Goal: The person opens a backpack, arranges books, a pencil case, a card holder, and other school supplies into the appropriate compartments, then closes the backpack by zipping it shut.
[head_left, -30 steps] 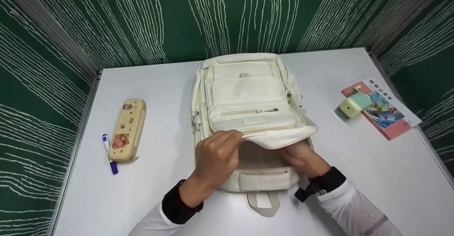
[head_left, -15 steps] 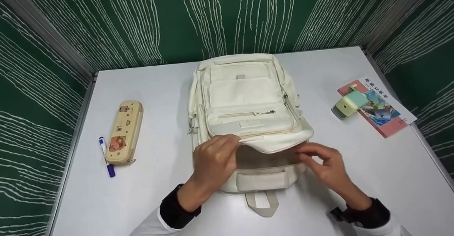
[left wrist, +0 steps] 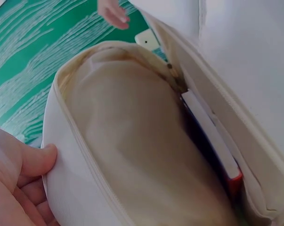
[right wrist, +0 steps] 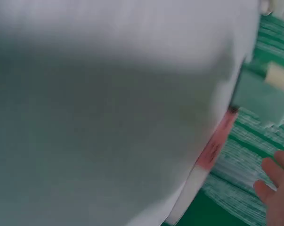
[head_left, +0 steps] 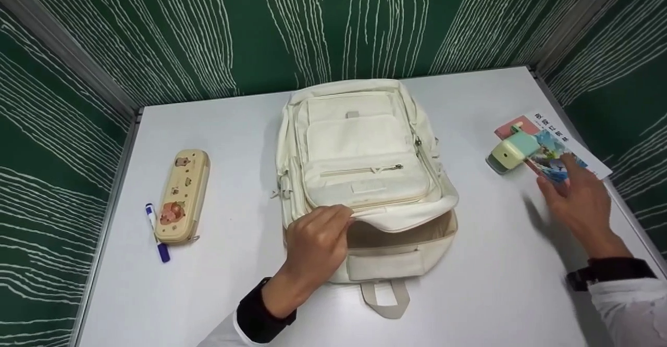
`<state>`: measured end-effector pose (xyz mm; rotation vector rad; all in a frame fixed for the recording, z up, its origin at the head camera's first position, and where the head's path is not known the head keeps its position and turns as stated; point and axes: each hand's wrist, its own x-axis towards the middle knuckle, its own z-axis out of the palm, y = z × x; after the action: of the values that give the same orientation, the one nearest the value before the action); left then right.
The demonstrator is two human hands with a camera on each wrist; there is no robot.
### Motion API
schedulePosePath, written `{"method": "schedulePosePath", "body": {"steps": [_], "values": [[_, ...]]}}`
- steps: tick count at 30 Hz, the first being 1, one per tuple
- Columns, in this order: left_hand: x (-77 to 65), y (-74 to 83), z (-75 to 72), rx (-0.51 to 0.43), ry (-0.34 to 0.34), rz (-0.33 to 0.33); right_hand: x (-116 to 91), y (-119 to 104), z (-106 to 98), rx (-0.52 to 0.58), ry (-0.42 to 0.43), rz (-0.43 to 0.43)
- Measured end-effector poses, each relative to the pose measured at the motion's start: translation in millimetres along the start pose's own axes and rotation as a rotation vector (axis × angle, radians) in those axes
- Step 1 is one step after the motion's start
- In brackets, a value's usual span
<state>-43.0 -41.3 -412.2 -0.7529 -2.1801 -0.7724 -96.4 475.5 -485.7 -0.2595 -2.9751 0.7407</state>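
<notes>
A cream backpack (head_left: 359, 138) lies on the table with its main compartment unzipped. My left hand (head_left: 319, 243) grips the edge of its front flap and holds it raised; in the left wrist view the thumb (left wrist: 38, 160) presses on the outside. Inside, a book (left wrist: 212, 136) with white pages and a red corner stands along the wall. My right hand (head_left: 583, 206) hovers over the near end of a picture-covered book (head_left: 552, 149), fingers spread and holding nothing. Beside that hand, a green and yellow pencil sharpener (head_left: 513, 151) rests at the book's left edge.
On the left lie a yellow pencil case (head_left: 182, 196) with cartoon prints and a blue-capped marker (head_left: 157, 232) alongside it. The backpack's loop strap (head_left: 388, 300) points toward the front. Green panels (head_left: 344, 24) with white lines surround the white table (head_left: 234, 289).
My right hand has come out of the backpack and moved right to above the book. The left hand keeps its hold on the flap.
</notes>
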Motion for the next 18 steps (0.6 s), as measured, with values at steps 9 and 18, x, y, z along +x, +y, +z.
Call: {"method": "schedulePosePath", "body": {"steps": [9, 18], "values": [[-4.2, -2.1, 2.7, 0.002, 0.016, -0.001, 46, 40, -13, -0.114, -0.126, 0.093], [-3.1, -0.1, 1.1, -0.014, -0.008, -0.023, 68, 67, -19, -0.174, -0.212, 0.221]]}}
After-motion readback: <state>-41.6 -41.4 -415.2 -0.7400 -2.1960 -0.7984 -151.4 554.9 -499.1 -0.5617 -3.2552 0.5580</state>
